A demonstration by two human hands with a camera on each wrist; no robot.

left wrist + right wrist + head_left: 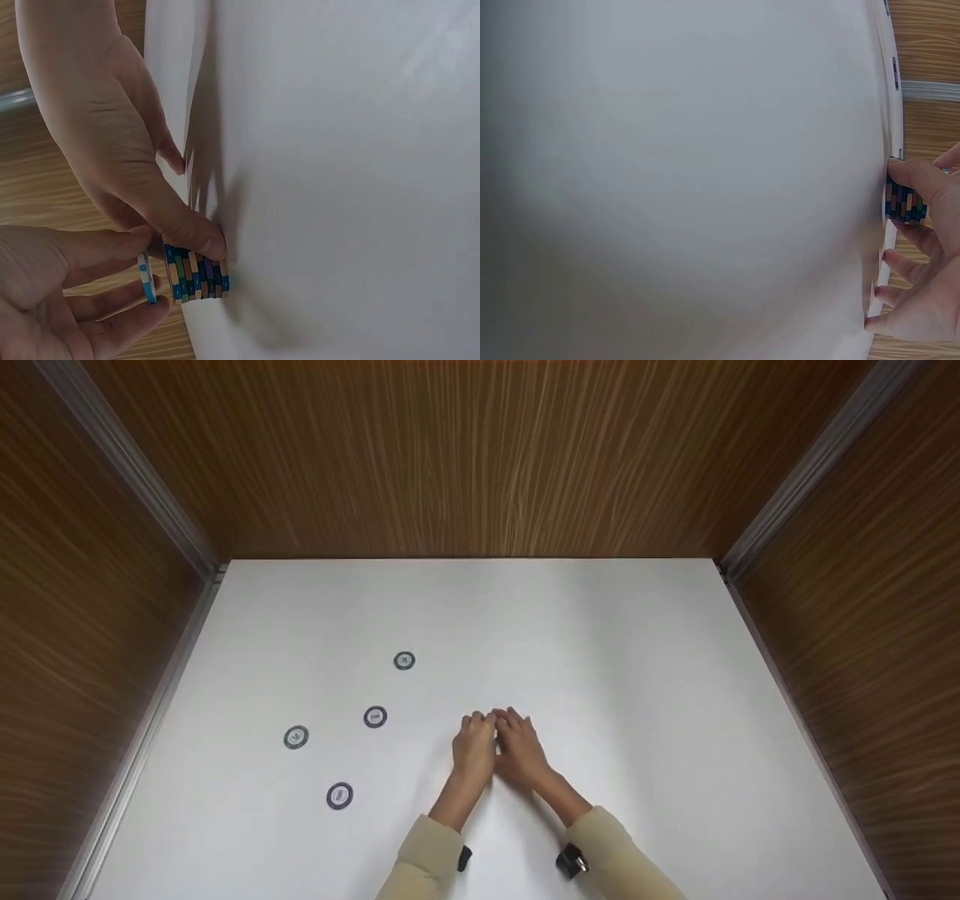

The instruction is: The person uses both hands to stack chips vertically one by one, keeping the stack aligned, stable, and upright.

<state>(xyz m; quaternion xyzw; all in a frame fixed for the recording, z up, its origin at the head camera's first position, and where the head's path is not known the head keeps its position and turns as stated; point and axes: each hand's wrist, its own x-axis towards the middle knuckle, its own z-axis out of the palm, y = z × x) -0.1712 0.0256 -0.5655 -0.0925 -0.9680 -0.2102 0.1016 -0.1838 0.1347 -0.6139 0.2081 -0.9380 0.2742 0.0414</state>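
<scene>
One white worktop (600, 675) carries everything, walled by wood panels on three sides, and your two hands meet just right of its middle. Your left hand (474, 746) has its thumb pressed on a stack of chips (197, 274) standing on the worktop, fingers curled round it, while your right hand (520, 746) pinches a single blue-and-white chip (147, 277) just beside that stack. Four loose chips lie flat and well apart to your left, the nearest (375, 717) close to your left hand.
</scene>
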